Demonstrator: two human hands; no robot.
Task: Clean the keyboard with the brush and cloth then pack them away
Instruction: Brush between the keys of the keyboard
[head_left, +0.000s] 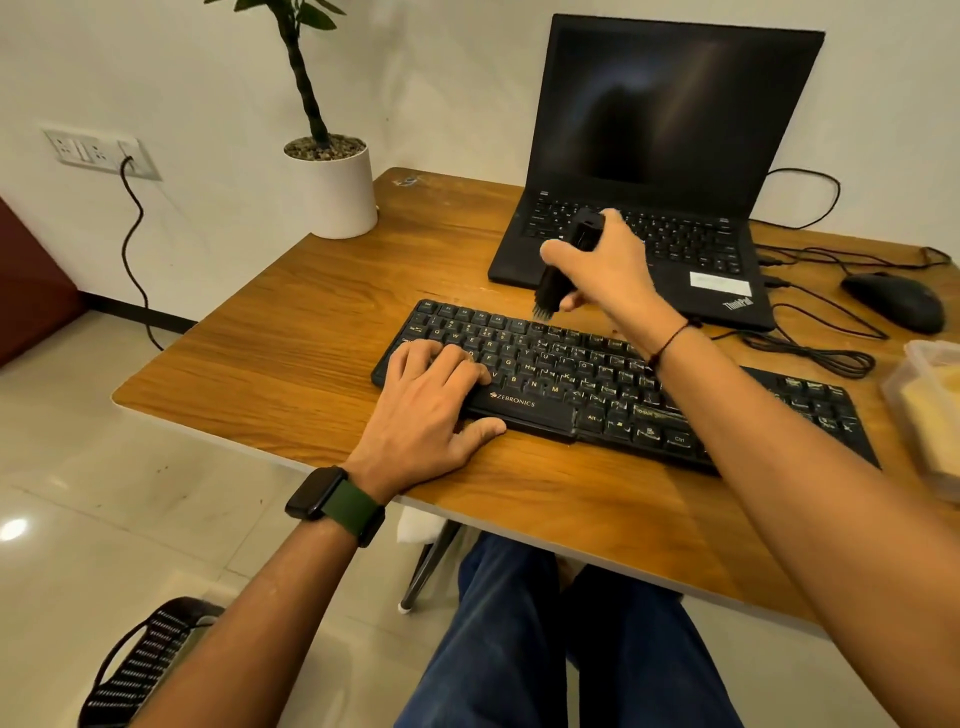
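Note:
A black keyboard lies across the wooden table. My left hand rests flat on the keyboard's left end, fingers spread over the keys and thumb against the front edge. My right hand hovers above the keyboard's far edge, closed around a black brush. The brush points down, its bristles just above the top row of keys. A clear plastic container with something yellow inside, possibly the cloth, sits at the right edge.
An open black laptop stands behind the keyboard. A black mouse and loose cables lie to the right. A white plant pot stands at the far left corner. A striped bag sits on the floor.

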